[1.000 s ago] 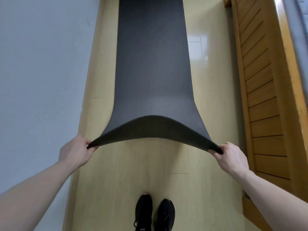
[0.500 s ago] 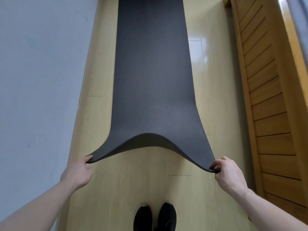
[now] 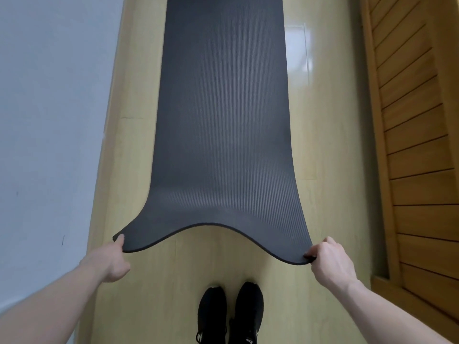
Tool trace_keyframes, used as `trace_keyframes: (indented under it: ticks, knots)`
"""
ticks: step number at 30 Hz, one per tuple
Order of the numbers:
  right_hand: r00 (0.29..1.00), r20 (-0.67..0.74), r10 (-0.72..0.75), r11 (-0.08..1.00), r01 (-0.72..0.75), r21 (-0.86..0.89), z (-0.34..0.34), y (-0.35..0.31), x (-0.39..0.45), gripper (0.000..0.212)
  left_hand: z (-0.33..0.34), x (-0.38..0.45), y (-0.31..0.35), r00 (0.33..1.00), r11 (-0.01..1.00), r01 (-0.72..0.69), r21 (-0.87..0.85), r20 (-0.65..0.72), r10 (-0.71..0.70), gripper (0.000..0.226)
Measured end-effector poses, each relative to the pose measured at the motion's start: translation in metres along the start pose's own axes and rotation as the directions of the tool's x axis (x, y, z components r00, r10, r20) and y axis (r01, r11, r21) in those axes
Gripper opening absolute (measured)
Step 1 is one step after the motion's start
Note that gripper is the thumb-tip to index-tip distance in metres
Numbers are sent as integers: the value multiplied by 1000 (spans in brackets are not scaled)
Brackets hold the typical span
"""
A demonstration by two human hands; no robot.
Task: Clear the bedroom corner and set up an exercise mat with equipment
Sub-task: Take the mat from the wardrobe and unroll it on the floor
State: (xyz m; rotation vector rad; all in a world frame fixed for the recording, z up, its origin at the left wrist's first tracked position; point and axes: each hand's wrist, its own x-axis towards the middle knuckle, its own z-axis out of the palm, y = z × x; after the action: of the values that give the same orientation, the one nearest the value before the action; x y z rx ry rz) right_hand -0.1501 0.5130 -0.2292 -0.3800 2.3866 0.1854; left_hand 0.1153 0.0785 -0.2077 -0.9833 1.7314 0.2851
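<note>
1. The dark grey ribbed exercise mat (image 3: 223,125) is unrolled lengthwise along the pale wooden floor (image 3: 327,199), running from near the person's feet away to the far edge of view. It lies between the white wall (image 3: 49,120) on the left and a slatted wooden panel (image 3: 417,145) on the right.

2. Only the near end is off the floor. Its two corners are lifted and the middle of the near edge sags between them.

3. The left hand (image 3: 109,261) pinches the near left corner, with the thumb on top of the mat and the other fingers hidden underneath.

4. The right hand (image 3: 330,261) grips the near right corner with its fingers curled round the edge.

5. The black shoes (image 3: 229,314) stand on bare floor just near of the lifted edge, not touching it.

6. Risks from here, as I judge them:
   - If one corner is let go before the other, the near end could land skewed, so the mat would no longer lie parallel to the wall.
   - The sagging middle may trap air or leave a ripple if the end is dropped instead of lowered.
   - A hard pull toward the feet could drag the whole mat along the glossy floor.
   - The near end may also curl up again once released.
</note>
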Motion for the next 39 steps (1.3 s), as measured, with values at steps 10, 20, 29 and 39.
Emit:
trace_keyframes:
  ticks: [10, 20, 29, 39]
  knots:
    - [982, 188, -7, 1000, 3, 19, 38, -5, -14, 24, 56, 13, 0, 991, 999, 50, -1, 123, -50, 92]
    - [975, 220, -32, 999, 32, 5, 22, -20, -40, 24, 62, -22, 27, 994, 993, -27, -114, 99, 39, 84]
    - [966, 247, -69, 983, 24, 181, -34, -33, -107, 46, 30, -119, 67, 951, 944, -300, -139, -118, 285, 76]
    - [983, 170, -63, 914, -11, 406, -191, -55, -250, 60, -37, -338, 65, 826, 845, -523, -109, -307, 472, 70]
